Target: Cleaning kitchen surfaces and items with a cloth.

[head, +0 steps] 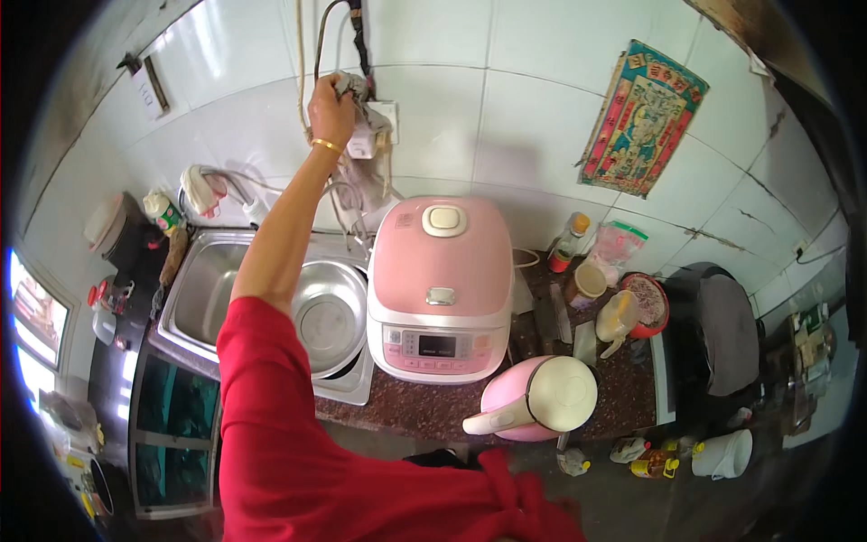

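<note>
My left hand point(332, 112) is raised to the tiled wall, its fingers closed around a crumpled grey cloth point(351, 85). The cloth is beside a white wall socket point(387, 120) with a plug point(362, 145) and cords, and a dark cable point(359, 40) runs down the wall to this spot. Whether the cloth touches the socket is unclear. Below and to the right of the hand stands a pink rice cooker point(443, 264) with its lid down. A pink electric kettle point(521, 400) with a cream lid and handle is nearer to me. My right hand is out of view.
Under my forearm is a steel sink point(203, 291) with a metal basin point(332, 318). On the dark stone counter point(420, 406) stand a sauce bottle point(567, 244), a jar point(586, 284) and a red bowl point(650, 305). A covered dark appliance point(728, 332) is at right; oil bottles point(653, 464) sit lower.
</note>
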`<act>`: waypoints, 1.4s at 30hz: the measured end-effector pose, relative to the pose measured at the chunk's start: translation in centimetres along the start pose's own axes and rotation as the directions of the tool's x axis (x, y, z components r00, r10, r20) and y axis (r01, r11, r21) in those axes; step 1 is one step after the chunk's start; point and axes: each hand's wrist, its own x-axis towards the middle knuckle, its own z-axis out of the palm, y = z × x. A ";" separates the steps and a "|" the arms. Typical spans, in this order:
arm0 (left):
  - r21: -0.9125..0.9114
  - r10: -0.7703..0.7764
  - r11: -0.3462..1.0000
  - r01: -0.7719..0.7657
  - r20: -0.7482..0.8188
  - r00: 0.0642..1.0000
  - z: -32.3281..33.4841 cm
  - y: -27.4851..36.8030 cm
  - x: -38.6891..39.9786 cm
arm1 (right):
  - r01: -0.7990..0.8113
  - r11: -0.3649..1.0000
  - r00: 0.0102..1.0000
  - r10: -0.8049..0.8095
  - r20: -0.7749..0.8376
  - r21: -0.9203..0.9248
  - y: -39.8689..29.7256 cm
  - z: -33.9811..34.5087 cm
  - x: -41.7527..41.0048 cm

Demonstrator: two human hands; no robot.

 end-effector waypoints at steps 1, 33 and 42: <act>-0.015 0.010 1.000 -0.010 0.001 1.000 -0.8 1.9 -0.2 | -0.022 0.998 1.000 0.022 0.003 -0.056 0.1 0.1 0.2; 0.149 0.815 0.442 -0.885 0.346 0.465 12.9 22.7 3.8 | 0.147 0.985 0.987 -0.141 0.077 -0.086 14.8 1.3 0.3; -0.479 0.111 0.856 -0.196 -0.201 0.973 17.9 39.7 6.6 | -0.470 0.821 0.877 0.391 0.280 0.324 18.3 -2.9 8.4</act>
